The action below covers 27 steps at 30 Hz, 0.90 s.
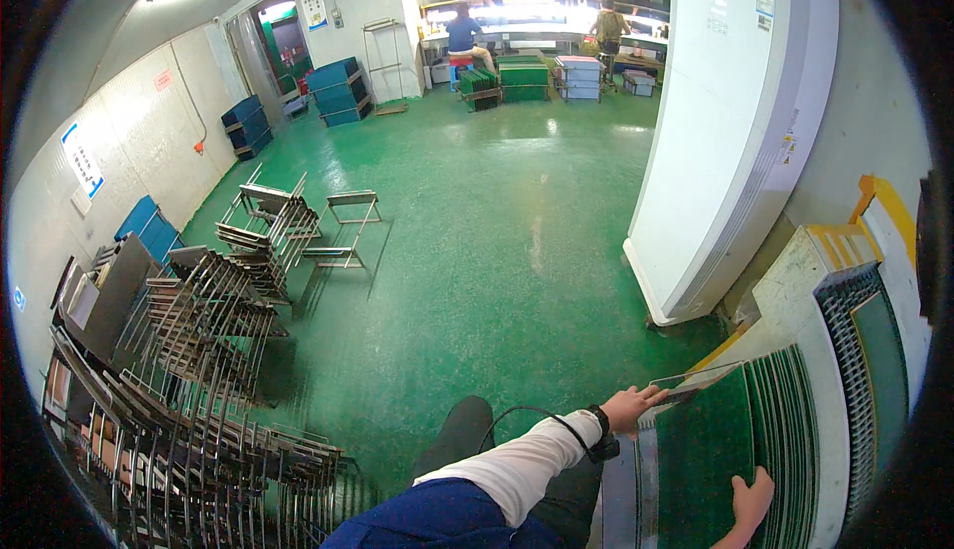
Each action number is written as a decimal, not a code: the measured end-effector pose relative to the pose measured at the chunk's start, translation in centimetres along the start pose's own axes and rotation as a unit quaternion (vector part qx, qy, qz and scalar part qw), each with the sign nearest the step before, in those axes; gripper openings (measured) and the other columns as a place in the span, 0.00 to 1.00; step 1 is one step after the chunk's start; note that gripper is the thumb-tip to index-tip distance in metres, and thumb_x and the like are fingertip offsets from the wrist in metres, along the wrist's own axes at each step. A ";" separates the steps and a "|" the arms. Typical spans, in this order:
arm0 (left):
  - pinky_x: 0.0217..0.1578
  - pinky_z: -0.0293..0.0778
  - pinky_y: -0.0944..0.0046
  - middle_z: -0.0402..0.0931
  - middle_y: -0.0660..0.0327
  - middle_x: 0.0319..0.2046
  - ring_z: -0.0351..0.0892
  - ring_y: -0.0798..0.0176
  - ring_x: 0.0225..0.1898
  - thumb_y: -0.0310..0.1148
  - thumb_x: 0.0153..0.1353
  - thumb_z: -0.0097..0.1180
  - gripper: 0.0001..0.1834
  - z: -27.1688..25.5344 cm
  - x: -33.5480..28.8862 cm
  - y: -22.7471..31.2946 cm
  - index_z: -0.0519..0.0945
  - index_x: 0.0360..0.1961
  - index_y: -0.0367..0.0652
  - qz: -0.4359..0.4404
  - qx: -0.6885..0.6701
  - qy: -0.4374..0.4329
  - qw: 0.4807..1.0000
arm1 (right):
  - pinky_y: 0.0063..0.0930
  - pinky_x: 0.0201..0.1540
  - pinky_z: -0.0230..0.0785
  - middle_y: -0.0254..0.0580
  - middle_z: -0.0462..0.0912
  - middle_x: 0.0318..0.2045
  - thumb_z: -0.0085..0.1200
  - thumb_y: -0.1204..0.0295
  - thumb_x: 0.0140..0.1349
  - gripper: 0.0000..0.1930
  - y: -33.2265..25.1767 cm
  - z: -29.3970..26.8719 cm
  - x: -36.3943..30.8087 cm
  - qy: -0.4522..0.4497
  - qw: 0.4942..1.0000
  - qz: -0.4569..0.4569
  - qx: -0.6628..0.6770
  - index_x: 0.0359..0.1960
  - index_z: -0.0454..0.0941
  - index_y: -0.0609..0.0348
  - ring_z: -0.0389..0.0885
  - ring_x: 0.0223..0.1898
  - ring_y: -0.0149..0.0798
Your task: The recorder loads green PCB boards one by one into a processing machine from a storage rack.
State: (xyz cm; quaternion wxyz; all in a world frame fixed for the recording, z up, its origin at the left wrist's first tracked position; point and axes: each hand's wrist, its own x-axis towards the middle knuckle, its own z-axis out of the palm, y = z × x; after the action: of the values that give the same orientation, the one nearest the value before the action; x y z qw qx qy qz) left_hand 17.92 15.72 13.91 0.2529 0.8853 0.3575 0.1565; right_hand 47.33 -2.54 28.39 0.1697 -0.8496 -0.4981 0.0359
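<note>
A row of green flat panels stands on edge in a slotted rack at the lower right. My left hand, on a white-sleeved arm with a dark wristband, grips the upper corner of the nearest green panel. My right hand rests on that panel's lower edge, fingers curled over it. A thin pale sheet edge shows just beyond my left fingers.
Piles of empty metal wire racks fill the left side. A tall white cabinet unit stands on the green floor to the right. Blue crates and people at a workbench are far off.
</note>
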 end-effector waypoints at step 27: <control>0.49 0.76 0.51 0.59 0.56 0.65 0.74 0.43 0.46 0.31 0.22 0.80 0.75 -0.1 -0.1 0.1 0.46 0.74 0.50 0.000 0.013 0.007 1.000 | 0.46 0.41 0.70 0.58 0.81 0.31 0.61 0.77 0.44 0.15 -0.5 -0.3 0.0 -0.016 0.998 -0.007 0.060 0.36 0.77 0.68 0.79 0.35 0.59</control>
State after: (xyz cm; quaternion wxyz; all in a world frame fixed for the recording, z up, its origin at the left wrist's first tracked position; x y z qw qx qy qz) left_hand 17.80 15.64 14.04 0.2390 0.8872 0.3616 0.1584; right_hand 47.00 -2.39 28.87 0.2125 -0.8339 -0.5034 0.0781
